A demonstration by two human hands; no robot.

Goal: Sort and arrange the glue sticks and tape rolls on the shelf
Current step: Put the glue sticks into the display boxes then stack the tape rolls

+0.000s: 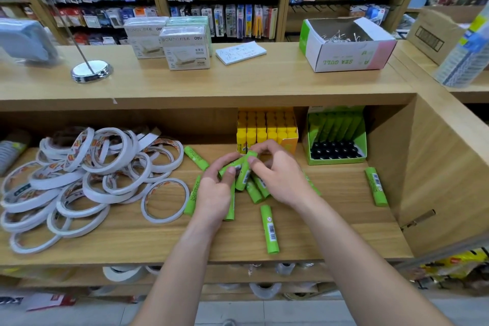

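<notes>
Several green glue sticks lie loose on the wooden shelf point(330, 225). My left hand point(214, 190) and my right hand point(277, 174) meet over a cluster of them at the shelf's middle. Both hands hold green glue sticks point(244, 172), the fingers curled round them. Single sticks lie apart: one near the front point(269, 229), one at the right point(376, 186), one behind the left hand point(196, 158). A heap of white tape rolls point(87, 177) covers the shelf's left half.
At the back of the shelf stand a yellow glue-stick box point(266, 128) and a green display box point(337, 137) with black-capped sticks. A wooden side panel point(434, 172) closes the right. The counter above carries white boxes point(185, 46), a notepad and a clip box point(346, 45).
</notes>
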